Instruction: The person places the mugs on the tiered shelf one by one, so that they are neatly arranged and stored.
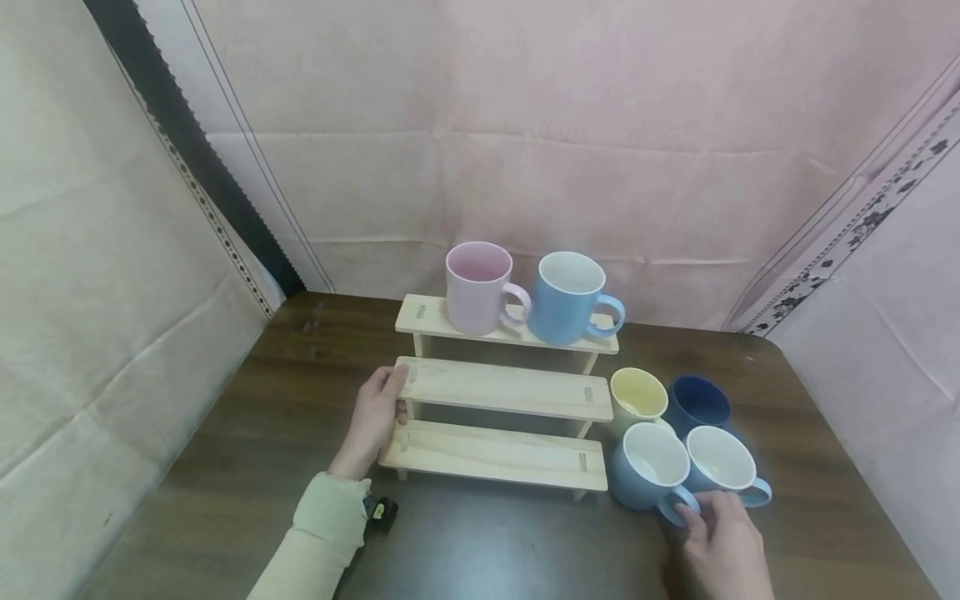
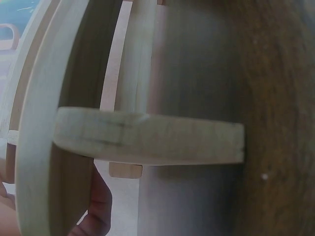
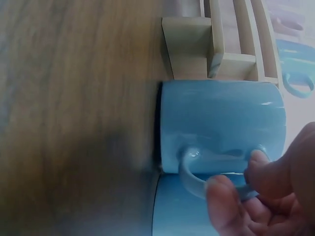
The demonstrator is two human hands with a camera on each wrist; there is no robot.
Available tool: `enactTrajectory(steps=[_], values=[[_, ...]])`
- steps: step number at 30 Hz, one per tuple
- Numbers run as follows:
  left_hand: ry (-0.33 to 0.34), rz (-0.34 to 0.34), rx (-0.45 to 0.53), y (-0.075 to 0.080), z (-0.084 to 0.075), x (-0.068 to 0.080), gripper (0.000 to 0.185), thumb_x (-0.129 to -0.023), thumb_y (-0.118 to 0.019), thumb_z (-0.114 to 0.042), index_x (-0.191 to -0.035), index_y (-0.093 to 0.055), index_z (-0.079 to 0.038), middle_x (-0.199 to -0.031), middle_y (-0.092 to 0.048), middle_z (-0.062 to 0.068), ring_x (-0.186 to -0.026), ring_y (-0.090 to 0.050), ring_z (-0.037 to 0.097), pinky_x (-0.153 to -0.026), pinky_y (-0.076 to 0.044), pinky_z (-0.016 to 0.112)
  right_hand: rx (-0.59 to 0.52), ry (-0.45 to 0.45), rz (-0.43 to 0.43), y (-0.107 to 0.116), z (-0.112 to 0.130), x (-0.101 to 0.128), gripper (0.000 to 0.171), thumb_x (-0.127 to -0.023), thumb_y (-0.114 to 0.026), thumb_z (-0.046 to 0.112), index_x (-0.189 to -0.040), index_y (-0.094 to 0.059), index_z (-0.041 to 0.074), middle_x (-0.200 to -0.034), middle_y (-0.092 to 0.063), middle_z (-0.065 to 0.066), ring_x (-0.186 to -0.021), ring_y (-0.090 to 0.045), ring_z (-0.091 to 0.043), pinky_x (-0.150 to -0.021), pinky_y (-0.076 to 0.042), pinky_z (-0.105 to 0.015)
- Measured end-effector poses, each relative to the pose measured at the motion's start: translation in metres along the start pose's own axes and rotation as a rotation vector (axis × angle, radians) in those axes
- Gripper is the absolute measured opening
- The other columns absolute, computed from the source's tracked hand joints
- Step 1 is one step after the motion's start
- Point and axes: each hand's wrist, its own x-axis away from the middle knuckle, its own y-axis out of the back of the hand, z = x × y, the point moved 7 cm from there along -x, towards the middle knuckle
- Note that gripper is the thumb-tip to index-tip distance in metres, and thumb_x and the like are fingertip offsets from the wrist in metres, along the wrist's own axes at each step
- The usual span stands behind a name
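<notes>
Behind everything, filling the top and both sides of the head view, you have pale cloth [image 1: 540, 92]. Below it the dark wooden table [image 1: 517, 550] spreads across the lower part of the frame. At the centre stands your three-step wooden stand [image 1: 495, 450], its lowest step nearest you. A pale sleeve [image 1: 330, 517] covers your left arm at lower left.

Your left hand [image 1: 378, 408], left of centre, grips the left end of the middle step, thumb on top and fingers curled beneath. Your right hand [image 1: 726, 546], at lower right, pinches the handle of a blue mug [image 1: 637, 479] between thumb and fingers; that mug is upright, just beside the right end of the lowest step.

On the top step, at upper centre, are a pink mug [image 1: 476, 304] and, to its right, a light-blue mug [image 1: 558, 312], both upright with handles toward the right. Close around your pinched mug, you have a second blue mug [image 1: 720, 458] to its right, a yellow mug [image 1: 637, 396] behind it and a navy mug [image 1: 699, 402] behind to the right. Smallest is the black device [image 1: 382, 512] at your left wrist.
</notes>
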Motion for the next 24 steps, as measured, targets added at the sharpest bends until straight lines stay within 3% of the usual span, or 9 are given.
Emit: enactTrajectory(steps=[7, 14, 19, 24], values=[[-0.013, -0.005, 0.005, 0.0, -0.001, 0.001, 0.041, -0.103, -0.045, -0.042, -0.112, -0.056, -0.004, -0.074, -0.048, 0.006, -0.056, -0.047, 0.019, -0.053, -0.043, 0.026, -0.004, -0.057, 0.013, 0.0, -0.001, 0.001, 0.011, -0.089, -0.067, 0.005, -0.093, -0.058, -0.001, -0.089, -0.051, -0.011, -0.075, -0.056, -0.025, -0.064, -0.047, -0.036], [-0.003, -0.002, -0.004, 0.0, -0.001, 0.001, 0.041, -0.103, -0.044, -0.043, -0.112, -0.055, -0.004, -0.074, -0.048, 0.005, -0.057, -0.047, 0.019, -0.054, -0.043, 0.026, -0.001, -0.006, -0.115, 0.009, 0.003, 0.008, 0.011, -0.085, -0.071, 0.002, -0.088, -0.06, 0.001, -0.086, -0.054, -0.009, -0.074, -0.059, -0.026, -0.063, -0.047, -0.037], [-0.005, -0.001, -0.009, 0.0, -0.001, 0.0, 0.043, -0.103, -0.044, -0.043, -0.112, -0.055, -0.003, -0.075, -0.048, 0.005, -0.058, -0.048, 0.018, -0.054, -0.043, 0.026, -0.011, 0.039, -0.178, 0.016, 0.008, 0.01, 0.013, -0.083, -0.073, 0.0, -0.087, -0.061, 0.002, -0.085, -0.056, -0.008, -0.071, -0.059, -0.023, -0.059, -0.046, -0.03], [-0.007, -0.003, -0.005, 0.0, 0.0, 0.0, 0.042, -0.103, -0.044, -0.043, -0.112, -0.055, -0.003, -0.075, -0.048, 0.005, -0.058, -0.047, 0.018, -0.053, -0.043, 0.026, -0.017, 0.053, -0.233, 0.029, 0.011, 0.012, 0.014, -0.08, -0.076, 0.001, -0.086, -0.063, 0.004, -0.084, -0.058, -0.005, -0.068, -0.055, -0.007, -0.058, -0.041, -0.015]])
